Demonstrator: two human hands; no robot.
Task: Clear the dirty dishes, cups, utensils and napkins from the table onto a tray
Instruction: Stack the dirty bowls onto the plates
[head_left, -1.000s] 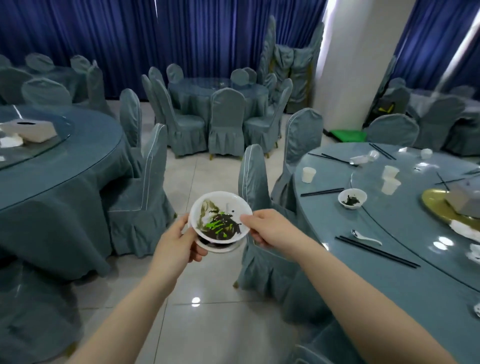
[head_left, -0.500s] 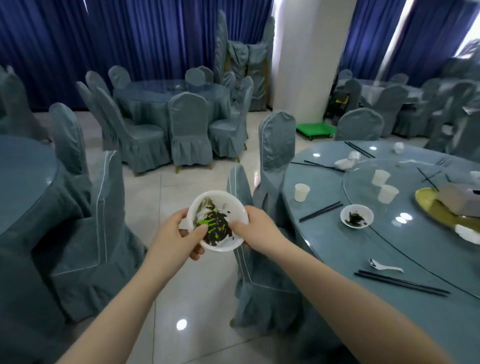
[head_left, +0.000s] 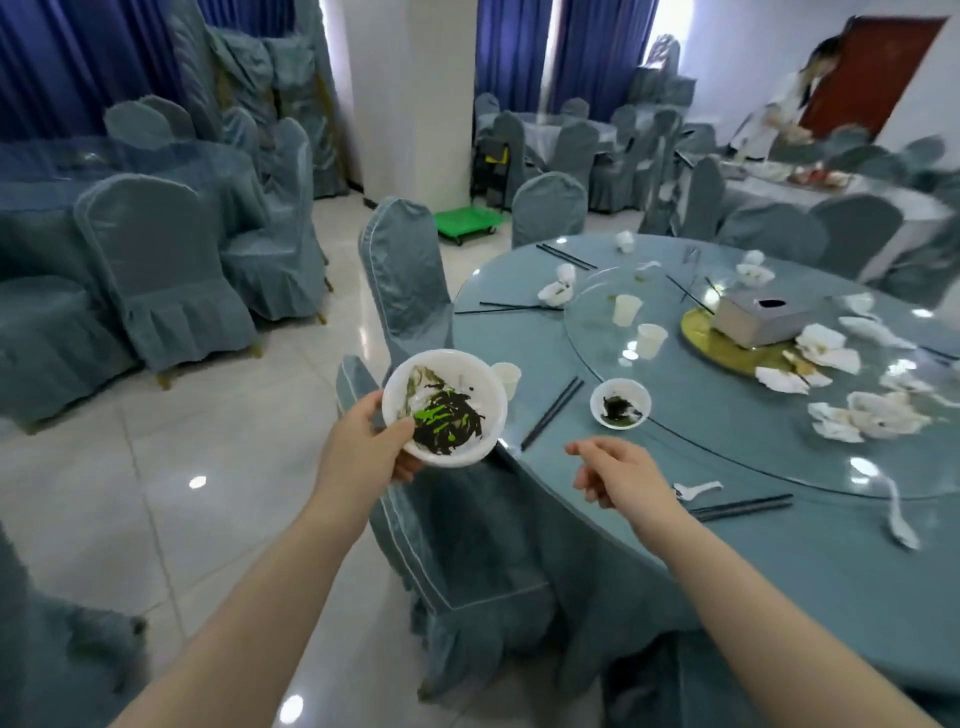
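Left hand (head_left: 363, 449) has the dirty white bowl (head_left: 444, 408) by its near rim, thumb hooked over the lip and the other fingers curled underneath, held out over the chair back just off the edge of the round table (head_left: 727, 561). The right hand (head_left: 621, 475) is free and hovering over the tablecloth, fingers loosely spread and slightly bent, gripping nothing. Now the relation that counts: take the small bowl (head_left: 620, 402) with dark leftovers as the landmark. It sits on the cloth just beyond the right fingertips, forward and a touch to the left of them, and the right hand is clearly the nearer one; the left is busy and further off. A bowl is round, so it has no long axis to speak of and can be taken from any side; its mouth faces straight up. Left of that small bowl lies a pair of black chopsticks (head_left: 551, 413), long axis running diagonally from the table edge up and away toward the glass turntable (head_left: 727, 426). Beyond them stands a paper cup (head_left: 506, 379), upright, partly hidden behind the held bowl. Nearer the person than the small bowl, a white spoon (head_left: 696, 489) lies beside a second pair of chopsticks (head_left: 743, 506), those roughly crosswise to the view. My read: the small bowl is the likely next pick, probably stacked with the one in hand. No tray is visible in this view.
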